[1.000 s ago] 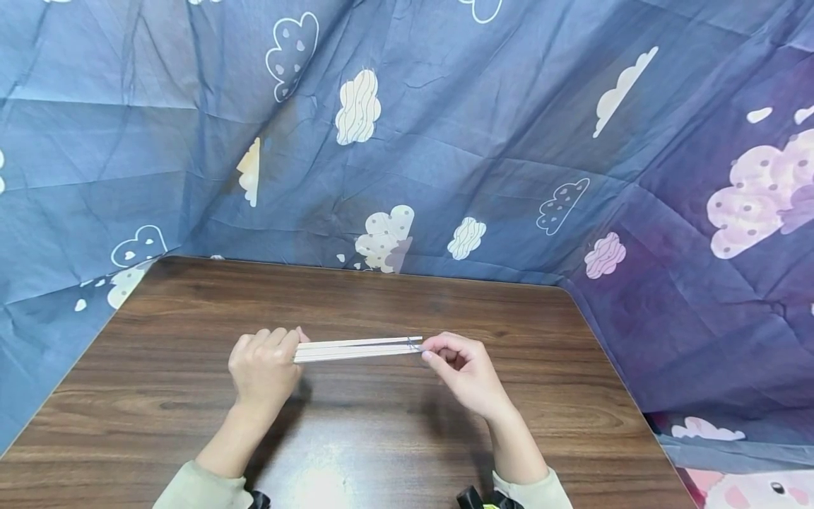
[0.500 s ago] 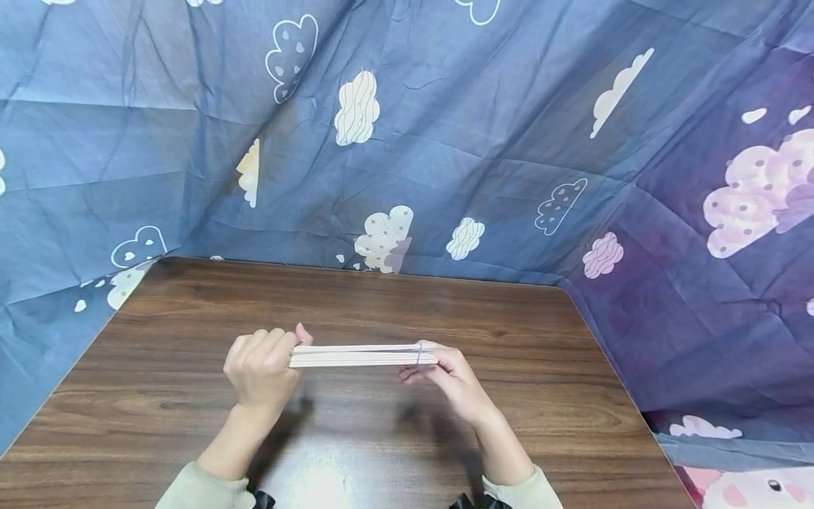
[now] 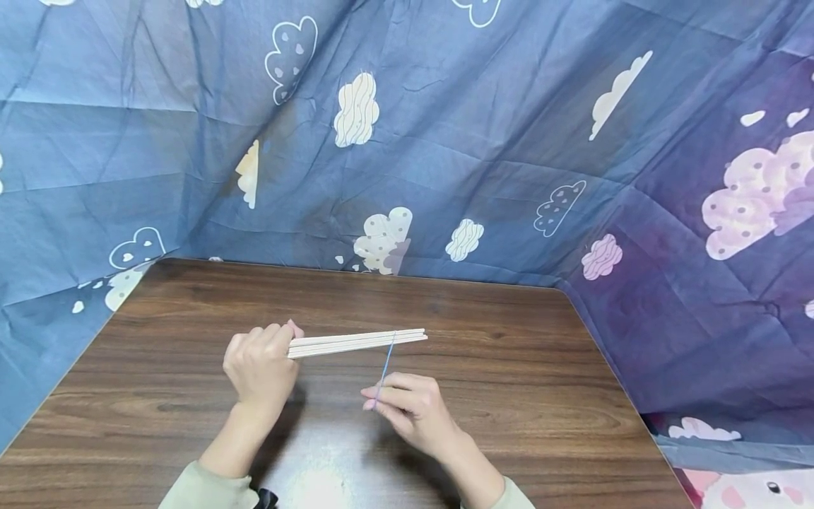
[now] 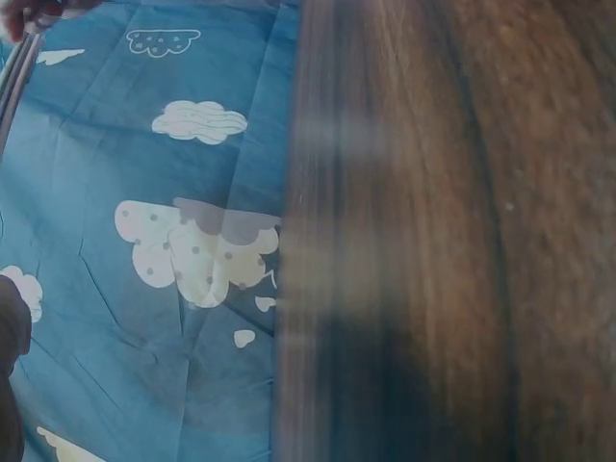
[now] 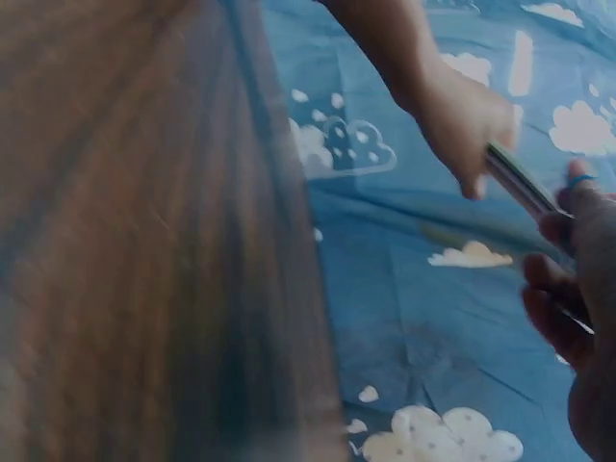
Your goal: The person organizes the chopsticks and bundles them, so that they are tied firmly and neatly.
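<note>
My left hand (image 3: 259, 360) grips the left end of a bundle of pale, slim chopsticks (image 3: 356, 342), held level above the table. A blue rubber band (image 3: 386, 364) loops over the bundle near its right end. Below and in front of that end, my right hand (image 3: 413, 406) holds the band's other end on its fingers and thumb, pulling it taut toward me. In the right wrist view the band (image 5: 580, 179) shows as a blue line across a finger, beside the chopsticks (image 5: 520, 183). The left wrist view catches only part of the chopsticks (image 4: 17, 82) at its edge.
Under both hands lies a brown wood-grain table (image 3: 540, 396). A blue cloth (image 3: 445, 127) with a cloud pattern hangs behind its far edge, and a purple stretch (image 3: 687, 311) of cloth runs along the right side.
My right hand has moved from the chopsticks' right end down toward me, drawing the rubber band out into a long stretch. The left hand has kept its grip; the right end now tilts up slightly.
</note>
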`<action>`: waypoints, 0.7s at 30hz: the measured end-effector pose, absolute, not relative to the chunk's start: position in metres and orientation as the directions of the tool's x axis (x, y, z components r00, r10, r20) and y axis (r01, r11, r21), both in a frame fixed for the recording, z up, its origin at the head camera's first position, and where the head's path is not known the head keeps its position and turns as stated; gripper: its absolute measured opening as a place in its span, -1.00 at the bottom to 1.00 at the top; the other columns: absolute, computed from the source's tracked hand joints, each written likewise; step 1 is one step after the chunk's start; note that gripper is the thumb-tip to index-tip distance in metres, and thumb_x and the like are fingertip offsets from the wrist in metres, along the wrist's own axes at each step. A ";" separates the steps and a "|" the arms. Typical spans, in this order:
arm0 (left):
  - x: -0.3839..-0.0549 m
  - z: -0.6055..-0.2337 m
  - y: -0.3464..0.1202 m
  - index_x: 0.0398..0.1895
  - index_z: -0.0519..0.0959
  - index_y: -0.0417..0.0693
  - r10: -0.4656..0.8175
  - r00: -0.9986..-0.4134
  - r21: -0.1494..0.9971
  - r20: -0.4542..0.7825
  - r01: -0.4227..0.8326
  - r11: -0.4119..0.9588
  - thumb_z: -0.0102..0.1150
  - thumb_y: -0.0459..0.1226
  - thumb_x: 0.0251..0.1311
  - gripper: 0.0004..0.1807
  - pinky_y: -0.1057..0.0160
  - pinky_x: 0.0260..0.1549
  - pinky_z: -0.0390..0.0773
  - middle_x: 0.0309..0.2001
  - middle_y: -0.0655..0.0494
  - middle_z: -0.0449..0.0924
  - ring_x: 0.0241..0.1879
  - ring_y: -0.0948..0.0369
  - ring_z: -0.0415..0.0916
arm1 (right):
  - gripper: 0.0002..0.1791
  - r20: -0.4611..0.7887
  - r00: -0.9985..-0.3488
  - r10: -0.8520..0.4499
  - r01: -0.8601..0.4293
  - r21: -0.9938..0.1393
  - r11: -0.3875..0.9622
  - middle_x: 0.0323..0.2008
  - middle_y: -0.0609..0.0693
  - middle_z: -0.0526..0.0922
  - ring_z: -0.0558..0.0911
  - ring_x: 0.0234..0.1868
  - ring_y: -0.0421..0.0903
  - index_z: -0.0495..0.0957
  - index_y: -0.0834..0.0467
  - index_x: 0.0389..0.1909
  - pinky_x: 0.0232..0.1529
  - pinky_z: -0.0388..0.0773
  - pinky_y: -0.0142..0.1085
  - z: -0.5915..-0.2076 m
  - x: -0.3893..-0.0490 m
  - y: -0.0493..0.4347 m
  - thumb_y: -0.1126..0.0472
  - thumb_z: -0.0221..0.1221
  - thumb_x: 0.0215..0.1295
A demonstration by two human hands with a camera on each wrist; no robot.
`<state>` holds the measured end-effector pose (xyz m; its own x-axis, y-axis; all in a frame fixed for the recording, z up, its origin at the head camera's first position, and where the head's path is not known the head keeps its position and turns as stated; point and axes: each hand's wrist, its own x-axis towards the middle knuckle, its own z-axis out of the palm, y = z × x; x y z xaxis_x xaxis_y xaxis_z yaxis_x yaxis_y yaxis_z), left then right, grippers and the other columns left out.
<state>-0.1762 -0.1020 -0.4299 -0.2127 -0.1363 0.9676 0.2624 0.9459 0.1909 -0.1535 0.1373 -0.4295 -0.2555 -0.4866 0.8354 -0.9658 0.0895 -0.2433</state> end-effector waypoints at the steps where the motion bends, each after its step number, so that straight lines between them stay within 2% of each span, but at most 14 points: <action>1: -0.177 -0.430 -0.102 -0.86 0.24 -0.05 -0.137 -0.214 0.193 0.967 0.264 0.945 0.06 -0.37 0.12 -0.59 0.10 -0.76 0.14 -0.83 0.15 0.18 -0.84 0.08 0.03 | -0.75 0.867 -0.221 -0.446 -0.974 -0.216 0.063 -0.48 0.07 0.71 0.62 -0.58 -0.24 0.71 0.33 -0.13 -0.45 0.50 -0.65 -0.432 -0.153 0.135 0.21 0.20 0.42; 2: -0.177 -0.429 -0.102 -0.86 0.24 -0.05 -0.139 -0.212 0.194 0.967 0.264 0.945 0.06 -0.37 0.12 -0.59 0.11 -0.76 0.14 -0.84 0.15 0.18 -0.84 0.09 0.03 | -0.67 0.895 -0.204 -0.396 -0.978 -0.201 0.050 -0.52 0.10 0.69 0.59 -0.62 -0.24 0.67 0.35 -0.01 -0.48 0.50 -0.64 -0.434 -0.152 0.133 0.17 0.14 0.46; 3: -0.178 -0.429 -0.102 -0.85 0.23 -0.04 -0.143 -0.208 0.195 0.968 0.262 0.945 0.06 -0.37 0.11 -0.59 0.11 -0.76 0.13 -0.84 0.15 0.18 -0.84 0.09 0.02 | -0.60 0.915 -0.218 -0.339 -0.974 -0.223 0.024 -0.55 0.13 0.67 0.55 -0.67 -0.23 0.59 0.36 0.12 -0.53 0.48 -0.64 -0.436 -0.151 0.130 0.14 0.08 0.50; 5: -0.178 -0.427 -0.101 -0.85 0.21 -0.04 -0.153 -0.196 0.203 0.969 0.264 0.943 0.06 -0.37 0.11 -0.58 0.10 -0.76 0.13 -0.84 0.15 0.17 -0.84 0.10 0.02 | -0.48 0.930 -0.299 -0.213 -0.948 -0.315 -0.044 -0.58 0.20 0.61 0.50 -0.75 -0.18 0.36 0.30 0.39 -0.64 0.48 -0.57 -0.439 -0.145 0.124 0.13 -0.01 0.54; 7: -0.179 -0.425 -0.101 -0.85 0.19 -0.03 -0.158 -0.187 0.205 0.969 0.264 0.943 0.07 -0.37 0.11 -0.57 0.10 -0.76 0.13 -0.84 0.15 0.17 -0.84 0.11 0.01 | -0.39 0.891 -0.441 -0.109 -0.882 -0.452 -0.130 -0.51 0.21 0.60 0.51 -0.76 -0.09 0.11 0.22 0.55 -0.68 0.52 -0.47 -0.441 -0.135 0.119 0.11 -0.11 0.57; 9: -0.179 -0.424 -0.100 -0.86 0.22 -0.03 -0.156 -0.183 0.201 0.971 0.264 0.943 0.09 -0.37 0.11 -0.57 0.10 -0.76 0.14 -0.84 0.14 0.17 -0.84 0.11 0.00 | -0.35 0.797 -0.602 -0.049 -0.775 -0.599 -0.201 -0.43 0.12 0.63 0.51 -0.75 -0.12 -0.09 0.16 0.61 -0.69 0.52 -0.41 -0.442 -0.124 0.114 0.10 -0.22 0.60; 12: -0.178 -0.423 -0.098 -0.87 0.21 -0.02 -0.148 -0.185 0.193 0.971 0.257 0.947 0.09 -0.37 0.11 -0.56 0.13 -0.78 0.10 -0.85 0.15 0.15 -0.84 0.13 -0.04 | -0.33 0.565 -0.825 0.002 -0.545 -0.794 -0.270 -0.31 -0.08 0.65 0.54 -0.69 -0.22 -0.21 0.21 0.61 -0.63 0.53 -0.42 -0.440 -0.111 0.109 0.05 -0.31 0.64; 14: -0.177 -0.423 -0.096 -0.88 0.23 -0.02 -0.144 -0.182 0.188 0.973 0.257 0.948 0.10 -0.38 0.11 -0.55 0.14 -0.78 0.09 -0.86 0.16 0.14 -0.84 0.16 -0.07 | -0.33 0.408 -0.913 0.003 -0.389 -0.870 -0.302 -0.29 -0.14 0.65 0.57 -0.64 -0.30 -0.22 0.25 0.60 -0.57 0.51 -0.45 -0.437 -0.109 0.106 0.03 -0.31 0.66; 16: -0.176 -0.423 -0.094 -0.89 0.19 -0.02 -0.143 -0.165 0.184 0.976 0.264 0.947 0.09 -0.38 0.10 -0.54 0.14 -0.79 0.10 -0.86 0.16 0.11 -0.83 0.17 -0.10 | -0.39 0.333 -0.942 -0.034 -0.303 -0.892 -0.335 -0.30 -0.15 0.66 0.59 -0.61 -0.31 0.04 0.35 0.51 -0.52 0.51 -0.47 -0.435 -0.110 0.106 0.04 -0.31 0.66; 17: -0.176 -0.422 -0.092 -0.89 0.19 -0.01 -0.140 -0.150 0.177 0.979 0.271 0.946 0.09 -0.38 0.10 -0.54 0.14 -0.79 0.10 -0.85 0.17 0.10 -0.82 0.18 -0.11 | -0.41 0.324 -0.944 -0.059 -0.284 -0.893 -0.350 -0.31 -0.16 0.67 0.60 -0.60 -0.31 0.11 0.36 0.48 -0.50 0.51 -0.48 -0.434 -0.112 0.106 0.04 -0.29 0.66; 21: -0.175 -0.414 -0.090 -0.87 0.11 -0.02 -0.109 -0.065 0.124 0.992 0.307 0.943 0.05 -0.40 0.06 -0.55 0.11 -0.78 0.16 -0.83 0.16 0.05 -0.82 0.13 -0.09 | -0.51 0.430 -0.891 -0.149 -0.325 -0.831 -0.451 -0.34 -0.17 0.72 0.66 -0.54 -0.30 0.37 0.27 0.30 -0.42 0.58 -0.46 -0.438 -0.123 0.112 0.05 -0.32 0.67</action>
<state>-0.1752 -0.0898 -0.4143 -0.0651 -0.1088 0.9919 0.3075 0.9435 0.1237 -0.1225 0.1117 -0.4385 -0.8906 -0.1492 0.4295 -0.3253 -0.4509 -0.8312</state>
